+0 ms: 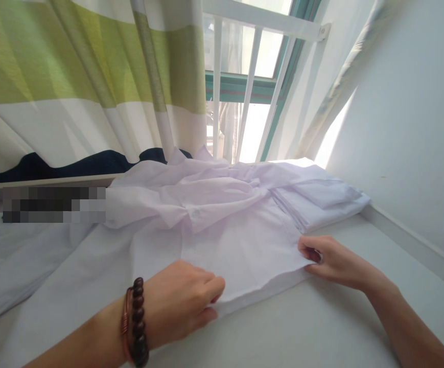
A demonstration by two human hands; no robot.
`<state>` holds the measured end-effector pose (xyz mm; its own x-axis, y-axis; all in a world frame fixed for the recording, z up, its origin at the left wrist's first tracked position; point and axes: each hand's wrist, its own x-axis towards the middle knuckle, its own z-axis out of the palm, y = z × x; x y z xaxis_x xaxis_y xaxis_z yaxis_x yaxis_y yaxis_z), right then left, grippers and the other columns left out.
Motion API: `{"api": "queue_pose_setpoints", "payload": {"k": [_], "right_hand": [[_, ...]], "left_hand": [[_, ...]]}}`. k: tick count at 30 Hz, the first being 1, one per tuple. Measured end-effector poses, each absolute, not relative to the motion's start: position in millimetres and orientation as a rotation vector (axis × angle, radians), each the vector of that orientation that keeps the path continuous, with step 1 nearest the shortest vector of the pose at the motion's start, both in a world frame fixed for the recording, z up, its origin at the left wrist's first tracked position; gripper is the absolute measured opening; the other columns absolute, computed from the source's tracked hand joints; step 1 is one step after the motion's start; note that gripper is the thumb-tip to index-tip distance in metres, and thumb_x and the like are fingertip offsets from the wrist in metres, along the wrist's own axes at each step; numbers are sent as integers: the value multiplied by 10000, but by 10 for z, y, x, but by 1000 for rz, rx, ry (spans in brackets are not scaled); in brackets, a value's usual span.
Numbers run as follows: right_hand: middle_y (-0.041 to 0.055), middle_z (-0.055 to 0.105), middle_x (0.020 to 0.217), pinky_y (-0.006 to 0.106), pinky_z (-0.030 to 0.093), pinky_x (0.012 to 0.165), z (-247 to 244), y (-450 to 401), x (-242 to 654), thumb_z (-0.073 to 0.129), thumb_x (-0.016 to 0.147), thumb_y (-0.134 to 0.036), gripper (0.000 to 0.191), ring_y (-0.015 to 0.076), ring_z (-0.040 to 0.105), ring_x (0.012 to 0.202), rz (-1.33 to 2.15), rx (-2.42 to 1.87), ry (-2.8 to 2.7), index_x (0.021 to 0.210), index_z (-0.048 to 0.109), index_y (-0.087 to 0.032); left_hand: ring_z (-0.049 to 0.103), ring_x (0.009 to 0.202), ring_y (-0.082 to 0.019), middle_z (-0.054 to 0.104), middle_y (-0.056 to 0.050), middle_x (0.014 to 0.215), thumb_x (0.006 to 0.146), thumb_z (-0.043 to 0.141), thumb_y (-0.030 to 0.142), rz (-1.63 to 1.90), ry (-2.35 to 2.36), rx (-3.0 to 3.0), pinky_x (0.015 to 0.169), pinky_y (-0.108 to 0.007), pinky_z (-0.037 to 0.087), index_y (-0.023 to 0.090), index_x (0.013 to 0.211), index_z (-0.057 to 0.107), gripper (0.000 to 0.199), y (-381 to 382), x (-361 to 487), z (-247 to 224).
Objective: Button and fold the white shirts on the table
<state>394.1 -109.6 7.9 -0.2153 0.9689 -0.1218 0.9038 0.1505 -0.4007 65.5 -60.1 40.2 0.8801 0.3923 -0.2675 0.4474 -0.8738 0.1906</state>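
A white long-sleeved garment [240,250] lies spread on a pale flat surface, one sleeve [206,204] with its cuff loosely crumpled across the top. My left hand [185,299], wearing a dark bead bracelet [139,322] and a copper-coloured band, is closed on the garment's near edge. Further right, my right hand [332,260] pinches the same edge between thumb and fingers. Between the two hands the edge runs in a slightly wavy line, with another layer of cloth showing beneath it.
Folded white cloth [321,197] lies at the back right, against the wall [417,128]. Behind stand a green and white curtain [102,66] and white railing bars [250,76] before a window. Dark blue fabric [76,163] shows under the curtain. A blurred-out patch [53,204] covers something at left.
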Motion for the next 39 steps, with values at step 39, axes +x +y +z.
{"api": "queue_pose_setpoints", "payload": {"k": [39], "right_hand": [[-4,508,621,256,350,584,107,-1110,4030,491,874,-514,434,151,463,630,734,-1922,-2047,584,473,-192]], "left_hand": [[647,694,-161,687,29,812,686,486,70,-138,379,2710,647,-264,434,235,906,564,287,-667,591,243]]}}
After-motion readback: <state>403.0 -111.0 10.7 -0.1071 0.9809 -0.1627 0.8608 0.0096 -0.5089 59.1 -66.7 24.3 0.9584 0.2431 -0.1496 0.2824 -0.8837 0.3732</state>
